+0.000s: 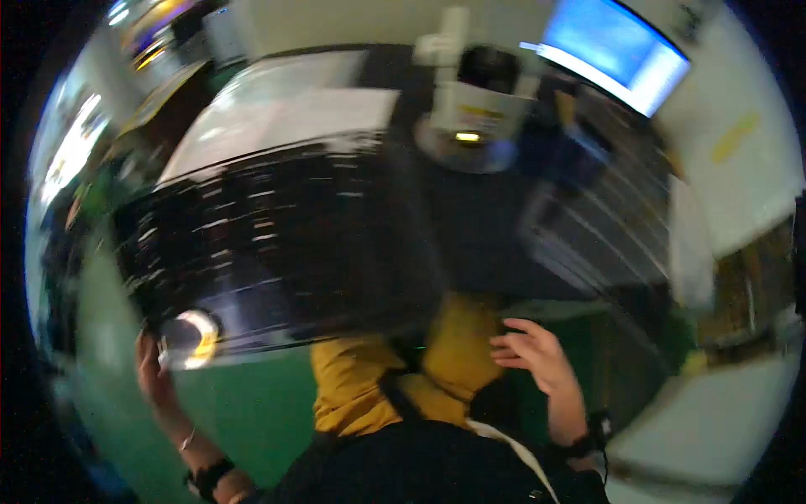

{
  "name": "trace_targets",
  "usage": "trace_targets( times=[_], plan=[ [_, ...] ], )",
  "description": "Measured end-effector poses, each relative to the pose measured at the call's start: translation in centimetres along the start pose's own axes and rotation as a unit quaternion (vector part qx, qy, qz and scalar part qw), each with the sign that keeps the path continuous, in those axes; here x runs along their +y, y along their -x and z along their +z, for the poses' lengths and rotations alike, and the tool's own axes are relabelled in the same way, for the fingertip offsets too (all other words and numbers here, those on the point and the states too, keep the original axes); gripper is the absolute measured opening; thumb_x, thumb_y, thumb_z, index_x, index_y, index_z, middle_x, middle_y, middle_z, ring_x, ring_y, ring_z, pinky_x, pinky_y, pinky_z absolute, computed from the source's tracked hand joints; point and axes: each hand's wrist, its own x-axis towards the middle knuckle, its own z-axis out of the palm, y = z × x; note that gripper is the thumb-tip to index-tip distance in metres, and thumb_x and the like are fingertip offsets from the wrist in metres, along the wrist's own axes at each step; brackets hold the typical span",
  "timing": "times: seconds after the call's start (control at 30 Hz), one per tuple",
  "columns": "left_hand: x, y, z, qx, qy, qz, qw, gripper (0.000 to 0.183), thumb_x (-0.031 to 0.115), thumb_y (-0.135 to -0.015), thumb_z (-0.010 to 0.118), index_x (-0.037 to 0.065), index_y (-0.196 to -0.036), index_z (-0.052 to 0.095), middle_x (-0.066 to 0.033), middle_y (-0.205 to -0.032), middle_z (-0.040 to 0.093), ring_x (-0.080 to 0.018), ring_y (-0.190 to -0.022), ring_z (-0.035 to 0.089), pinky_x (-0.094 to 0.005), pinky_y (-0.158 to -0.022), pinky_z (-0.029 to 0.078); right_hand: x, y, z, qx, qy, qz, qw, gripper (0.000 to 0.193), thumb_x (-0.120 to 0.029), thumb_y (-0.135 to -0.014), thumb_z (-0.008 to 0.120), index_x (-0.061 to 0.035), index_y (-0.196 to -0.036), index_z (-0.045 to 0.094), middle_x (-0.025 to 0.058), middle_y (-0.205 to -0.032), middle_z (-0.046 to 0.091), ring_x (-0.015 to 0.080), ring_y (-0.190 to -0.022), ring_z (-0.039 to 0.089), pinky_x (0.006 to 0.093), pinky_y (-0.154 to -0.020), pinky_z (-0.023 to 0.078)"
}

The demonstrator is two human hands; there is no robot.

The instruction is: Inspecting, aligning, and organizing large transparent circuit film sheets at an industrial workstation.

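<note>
A large black tray (336,252) with rows of short bright marks lies across the left part of the dark table, its near edge above my lap. At its near left corner sits a shiny ring, like a roll of tape (204,339). My left hand (154,370) is right beside that ring at the corner; its fingers are smeared, and whether it grips the ring or the tray edge I cannot make out. My right hand (531,353) hangs above my right thigh, below the table's front edge, with fingers apart and nothing in them.
White sheets (294,113) lie behind the tray. A white device (478,109) with a lit yellow display and round base stands at the back middle. Right of it are a lit monitor (617,50) and a blurred dark tray (604,202). The floor (243,412) is green.
</note>
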Motion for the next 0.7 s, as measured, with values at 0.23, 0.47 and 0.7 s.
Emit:
trace_targets(
  times=[0.23, 0.47, 0.7],
  plan=[
    [-4.7, -8.2, 1.1, 0.075, -0.140, 0.064, 0.985, 0.038, 0.012, -0.090, 0.046, -0.005, -0.124, 0.041, -0.0169, -0.130, 0.039, -0.0228, -0.114, 0.043, -0.0238, -0.083, 0.042, 1.3, 1.9, -7.1, 0.271, -0.318, -0.204, 0.885, 0.035, -0.015, -0.083, 0.059, -0.0005, -0.112, 0.044, 0.0137, -0.106, 0.053, 0.0224, -0.099, 0.053, 0.0361, -0.088, 0.046],
    [-8.4, -12.9, 3.2, 0.062, -0.316, 0.066, 0.945, 0.051, 0.034, -0.086, 0.054, -0.005, -0.117, 0.048, -0.0141, -0.089, 0.056, -0.0195, -0.076, 0.046, -0.0291, -0.078, 0.046, 1.7, 2.9, -11.0, 0.331, -0.506, -0.334, 0.723, 0.022, -0.013, -0.083, 0.057, -0.0030, -0.101, 0.047, 0.0072, -0.097, 0.050, 0.0205, -0.094, 0.051, 0.0384, -0.092, 0.044],
    [6.4, -5.4, 32.5, -0.076, -0.336, 0.358, 0.868, 0.050, 0.009, -0.075, 0.066, 0.005, -0.121, 0.048, -0.0152, -0.111, 0.056, -0.0213, -0.102, 0.053, -0.0310, -0.086, 0.042, -2.1, 4.3, -8.7, 0.364, -0.332, -0.429, 0.757, 0.063, -0.008, -0.084, 0.053, 0.0042, -0.134, 0.016, 0.0140, -0.115, 0.046, 0.0197, -0.108, 0.048, 0.0376, -0.094, 0.040]
  ],
)
